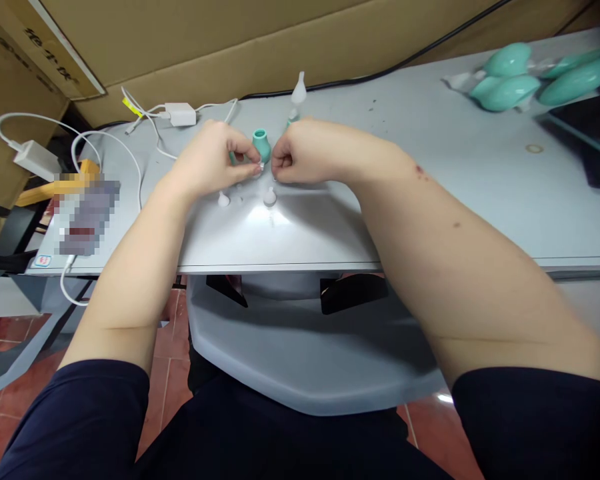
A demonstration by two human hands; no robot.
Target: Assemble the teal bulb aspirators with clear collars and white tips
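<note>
Small clear piece (261,166) sits pinched between the left hand's (211,158) thumb and forefinger beside the teal bulb (261,143), while the right hand's (307,150) curled fingers hide any hold; small-part handling seems underway, calling next for steady, light alignment

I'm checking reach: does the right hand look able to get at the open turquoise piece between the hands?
Likely yes: the right hand is beside the turquoise piece, with nothing visible between them, though whether that hand holds something is unclear.
</note>
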